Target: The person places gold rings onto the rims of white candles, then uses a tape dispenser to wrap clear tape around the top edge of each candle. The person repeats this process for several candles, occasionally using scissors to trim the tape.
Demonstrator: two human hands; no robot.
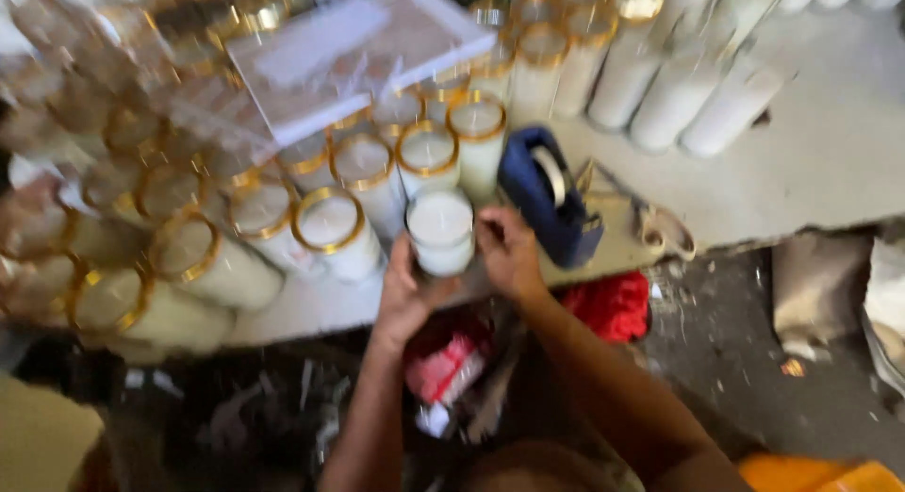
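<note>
We note white candles (pixel 440 230), gold-rimmed jars (pixel 328 223), a navy pouch (pixel 547 195), red cloth (pixel 613 305), pale grey bench (pixel 830 143).

Both hands (pixel 457 270) clasping white candle jar (pixel 440 230), gold-rimmed jars (pixel 330 223) beside

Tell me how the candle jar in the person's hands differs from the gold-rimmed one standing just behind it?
The held candle jar has a plain clear rim; the gold-rimmed jar has a gold band round its top. The held jar is gripped between the left hand and right hand at the table's front edge; the gold-rimmed jar stands untouched among its row. Both are glass cylinders filled with white wax.
</note>
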